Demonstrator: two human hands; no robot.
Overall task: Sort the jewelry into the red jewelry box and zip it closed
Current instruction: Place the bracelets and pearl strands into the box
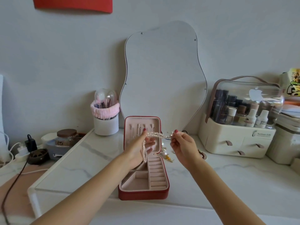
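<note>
Head view, looking forward and down at a marble-patterned tabletop [211,184]. The red jewelry box [143,193] lies unzipped, its lid [141,122] standing upright at the rear, its base divided into open compartments on the left and a bank of ring rolls [157,173] on the right; these all appear unfilled, while thin pieces hang inside the lid. Above the box, both hands hold a pearl necklace [155,135] in the air. The left hand [141,148] pinches the strand between thumb and forefinger, its other fingers loosely spread, so that a doubled loop hangs down across the palm towards the base. The right hand [182,144] pinches the other end between curled fingertips, and the span between the hands is drawn out nearly level. Holding the strand stretched in this way probably keeps it from tangling and lets it be gathered or lowered into a compartment in order. Further jewelry [167,155], including a gold-coloured piece, lies on the tabletop just beside the right edge of the box, not yet sorted. The zip stays undone, so the task appears to be at an early stage. A wavy mirror [162,75] leans against the wall behind; a cosmetics organiser [238,138] stands to the right.
</note>
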